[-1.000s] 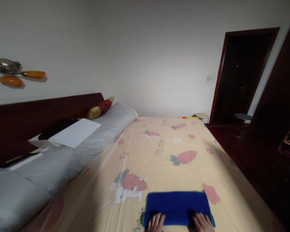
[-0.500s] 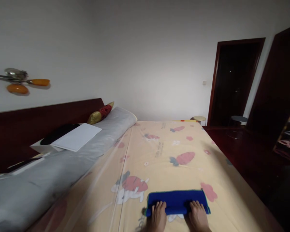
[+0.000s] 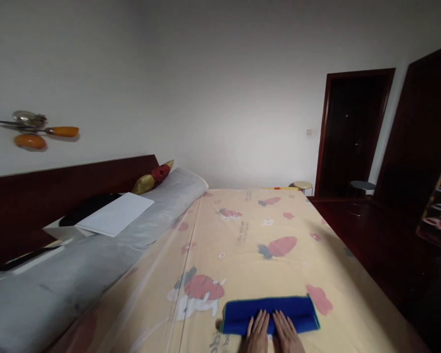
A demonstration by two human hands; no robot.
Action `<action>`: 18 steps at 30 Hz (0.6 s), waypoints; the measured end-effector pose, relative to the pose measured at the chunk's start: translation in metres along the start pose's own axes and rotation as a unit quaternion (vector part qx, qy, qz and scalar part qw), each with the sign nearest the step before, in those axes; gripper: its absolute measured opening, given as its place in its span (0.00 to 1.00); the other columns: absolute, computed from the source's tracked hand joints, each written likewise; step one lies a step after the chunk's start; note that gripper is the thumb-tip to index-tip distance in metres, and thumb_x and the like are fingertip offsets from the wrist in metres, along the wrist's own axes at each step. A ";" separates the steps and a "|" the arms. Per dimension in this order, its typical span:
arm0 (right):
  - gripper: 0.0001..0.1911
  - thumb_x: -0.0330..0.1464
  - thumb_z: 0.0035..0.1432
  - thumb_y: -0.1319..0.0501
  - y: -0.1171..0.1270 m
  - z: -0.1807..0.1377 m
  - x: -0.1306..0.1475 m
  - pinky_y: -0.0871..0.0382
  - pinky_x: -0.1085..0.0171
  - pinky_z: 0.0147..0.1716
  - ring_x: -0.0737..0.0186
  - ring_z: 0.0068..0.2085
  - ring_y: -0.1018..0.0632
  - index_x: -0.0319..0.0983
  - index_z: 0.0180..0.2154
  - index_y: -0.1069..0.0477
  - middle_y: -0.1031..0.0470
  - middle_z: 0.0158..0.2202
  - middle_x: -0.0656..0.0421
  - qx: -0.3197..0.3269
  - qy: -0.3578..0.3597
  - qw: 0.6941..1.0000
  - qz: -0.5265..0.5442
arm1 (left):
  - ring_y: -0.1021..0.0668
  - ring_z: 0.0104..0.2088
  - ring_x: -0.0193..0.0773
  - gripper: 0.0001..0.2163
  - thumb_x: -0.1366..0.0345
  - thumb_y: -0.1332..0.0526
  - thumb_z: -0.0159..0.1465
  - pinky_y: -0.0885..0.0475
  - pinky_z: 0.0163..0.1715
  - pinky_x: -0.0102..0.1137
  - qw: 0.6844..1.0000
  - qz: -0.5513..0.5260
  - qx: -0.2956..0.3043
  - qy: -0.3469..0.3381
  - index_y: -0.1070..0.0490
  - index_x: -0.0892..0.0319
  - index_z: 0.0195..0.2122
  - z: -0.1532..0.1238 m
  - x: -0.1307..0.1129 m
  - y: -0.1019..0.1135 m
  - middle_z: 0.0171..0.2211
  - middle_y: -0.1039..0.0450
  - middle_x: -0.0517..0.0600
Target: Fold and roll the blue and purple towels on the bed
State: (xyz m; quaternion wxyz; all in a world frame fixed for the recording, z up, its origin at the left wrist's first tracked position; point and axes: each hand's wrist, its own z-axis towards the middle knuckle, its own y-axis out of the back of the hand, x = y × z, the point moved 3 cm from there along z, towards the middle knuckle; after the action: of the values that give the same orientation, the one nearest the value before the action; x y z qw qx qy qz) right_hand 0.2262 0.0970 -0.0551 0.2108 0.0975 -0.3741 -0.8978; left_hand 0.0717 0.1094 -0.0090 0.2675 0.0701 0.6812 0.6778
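Note:
A blue cloth with green edging lies on the patterned bed sheet near the bottom of the head view. It looks folded or rolled into a wide strip. My left hand rests on the middle of its near edge, fingers stretched out flat. Close beside it, my right hand also presses flat on the cloth with its fingers extended. Both hands are open, and neither grips the fabric. The wrists run out of the picture at the bottom.
On the left, a long grey pillow lies along the dark headboard, carrying a white flat box. A red and gold cushion sits at its far end. Two stools stand beyond the bed, near a dark door.
My hands have moved inward from the two ends of the cloth to its middle, and their curled fingers have straightened flat. The view has tipped slightly upward.

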 end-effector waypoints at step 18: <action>0.30 0.46 0.63 0.49 0.080 -0.031 -0.070 0.38 0.58 0.56 0.54 0.60 0.32 0.44 0.63 0.46 0.36 0.62 0.57 0.077 -0.106 0.991 -0.017 | 0.41 0.64 0.38 0.28 0.69 0.53 0.65 0.43 0.62 0.40 0.986 0.115 -0.101 0.067 0.58 0.48 0.66 -0.062 0.057 0.045 0.65 0.48 0.42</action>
State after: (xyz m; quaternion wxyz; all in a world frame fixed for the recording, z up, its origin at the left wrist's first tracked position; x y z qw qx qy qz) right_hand 0.3235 0.0581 -0.0185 0.1469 0.0241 -0.4604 -0.8751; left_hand -0.0168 0.0835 0.0156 0.1477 0.0752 0.6132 0.7724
